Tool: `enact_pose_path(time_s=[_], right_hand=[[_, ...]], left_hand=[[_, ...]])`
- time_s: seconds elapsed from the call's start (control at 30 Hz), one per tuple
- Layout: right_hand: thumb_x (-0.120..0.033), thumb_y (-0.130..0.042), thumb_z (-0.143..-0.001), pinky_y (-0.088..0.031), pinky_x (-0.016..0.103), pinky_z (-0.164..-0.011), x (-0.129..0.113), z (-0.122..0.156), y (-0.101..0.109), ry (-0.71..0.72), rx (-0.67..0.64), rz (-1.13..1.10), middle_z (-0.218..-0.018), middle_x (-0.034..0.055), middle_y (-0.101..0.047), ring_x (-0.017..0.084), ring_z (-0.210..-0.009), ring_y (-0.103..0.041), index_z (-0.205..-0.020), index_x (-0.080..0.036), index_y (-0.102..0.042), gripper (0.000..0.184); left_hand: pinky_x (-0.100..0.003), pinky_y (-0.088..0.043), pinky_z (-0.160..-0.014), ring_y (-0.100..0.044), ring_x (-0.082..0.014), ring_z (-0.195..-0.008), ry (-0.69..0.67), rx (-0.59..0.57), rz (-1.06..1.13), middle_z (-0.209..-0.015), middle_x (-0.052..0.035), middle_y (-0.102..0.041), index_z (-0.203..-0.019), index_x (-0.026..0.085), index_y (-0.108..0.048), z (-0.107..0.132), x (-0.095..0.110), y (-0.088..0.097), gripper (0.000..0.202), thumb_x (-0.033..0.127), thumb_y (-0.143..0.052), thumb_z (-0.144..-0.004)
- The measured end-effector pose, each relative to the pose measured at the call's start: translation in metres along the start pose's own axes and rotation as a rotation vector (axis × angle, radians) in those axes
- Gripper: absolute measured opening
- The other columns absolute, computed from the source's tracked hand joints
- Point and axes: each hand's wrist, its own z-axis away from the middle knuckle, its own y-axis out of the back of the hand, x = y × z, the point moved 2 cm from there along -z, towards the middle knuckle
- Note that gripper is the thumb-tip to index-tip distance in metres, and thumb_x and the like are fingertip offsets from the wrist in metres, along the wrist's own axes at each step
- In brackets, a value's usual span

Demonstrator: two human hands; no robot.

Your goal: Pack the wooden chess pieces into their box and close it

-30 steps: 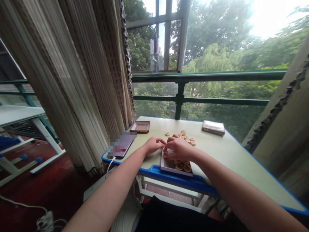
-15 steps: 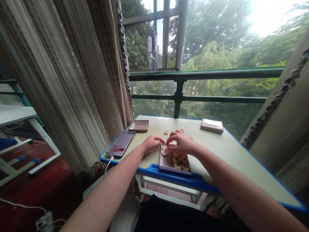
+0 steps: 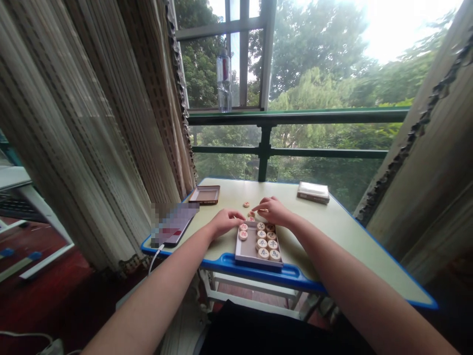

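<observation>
A shallow, light-rimmed box (image 3: pixel 249 251) at the table's front edge holds round Chinese chess pieces. Two with red characters (image 3: pixel 243 235) sit in its far left corner. On its right side, pieces with dark characters (image 3: pixel 262 244) stand in two columns. Beside that far left corner is my left hand (image 3: pixel 226 223), fingers loosely bent and apart, fingertips close to the nearest red piece. My right hand (image 3: pixel 274 211) reaches past the box's far edge, fingers spread, its fingertips at a loose chess piece (image 3: pixel 252 214). Whether they touch it, I cannot tell. My right hand may hide other pieces.
Another loose chess piece (image 3: pixel 246 204) lies farther back on the table (image 3: pixel 332 246). An open box lid (image 3: pixel 204 195) is at the back left, a phone-like device (image 3: pixel 182 224) with a white cable at the left edge, and a flat case (image 3: pixel 313 192) at the back right.
My right hand has moved from over the box to beyond its far edge, uncovering the dark pieces. My left hand stays by the corner. The camera view has shifted slightly.
</observation>
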Motion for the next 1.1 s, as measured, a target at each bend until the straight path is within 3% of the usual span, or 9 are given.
enact_pose_path(time_s=[0.2, 0.33, 0.53, 0.77, 1.1], right_hand=[[-0.026, -0.054, -0.075, -0.032, 0.031, -0.082, 0.008, -0.002, -0.002, -0.033, 0.018, 0.059, -0.093, 0.0062, -0.062, 0.017, -0.081, -0.051, -0.085, -0.023, -0.071, 0.021], [-0.036, -0.056, -0.074, -0.034, 0.031, -0.079, 0.013, -0.003, -0.005, -0.059, 0.034, 0.055, -0.092, 0.0064, -0.064, 0.019, -0.084, -0.049, -0.088, -0.022, -0.070, 0.024], [-0.044, -0.056, -0.074, -0.034, 0.032, -0.081, 0.014, -0.006, -0.007, -0.103, 0.013, 0.037, -0.087, 0.0070, -0.064, 0.020, -0.083, -0.051, -0.085, -0.021, -0.069, 0.029], [-0.045, -0.059, -0.071, -0.034, 0.032, -0.081, 0.014, -0.005, -0.004, -0.153, 0.026, 0.021, -0.090, 0.0075, -0.063, 0.021, -0.085, -0.049, -0.088, -0.022, -0.070, 0.031], [-0.045, -0.058, -0.070, -0.032, 0.032, -0.082, 0.012, -0.004, -0.003, -0.183, -0.006, 0.018, -0.088, 0.0080, -0.063, 0.022, -0.086, -0.049, -0.082, -0.022, -0.072, 0.030]], left_hand=[[-0.025, -0.042, -0.069, -0.057, -0.0146, -0.071, 0.040, 0.101, -0.021, -0.075, -0.0050, -0.068, -0.077, 0.011, -0.069, -0.004, 0.003, 0.001, 0.023, 0.020, -0.050, -0.067], [-0.023, -0.040, -0.064, -0.054, -0.0130, -0.065, 0.052, 0.136, -0.114, -0.069, -0.0027, -0.066, -0.077, 0.013, -0.070, -0.012, -0.001, 0.004, 0.023, 0.018, -0.050, -0.065], [-0.021, -0.026, -0.041, -0.032, -0.0066, -0.034, 0.204, 0.079, -0.099, -0.038, 0.0063, -0.040, -0.089, 0.012, -0.068, -0.034, -0.004, 0.008, 0.030, 0.021, -0.048, -0.067], [-0.021, -0.036, -0.053, -0.049, -0.0097, -0.055, -0.012, 0.123, -0.027, -0.059, -0.0012, -0.062, -0.074, 0.012, -0.069, -0.054, 0.009, 0.012, 0.019, 0.017, -0.055, -0.063], [-0.024, -0.041, -0.061, -0.055, -0.0149, -0.070, -0.024, 0.021, -0.023, -0.075, -0.0076, -0.067, -0.076, 0.011, -0.069, -0.051, -0.009, 0.005, 0.021, 0.024, -0.061, -0.062]])
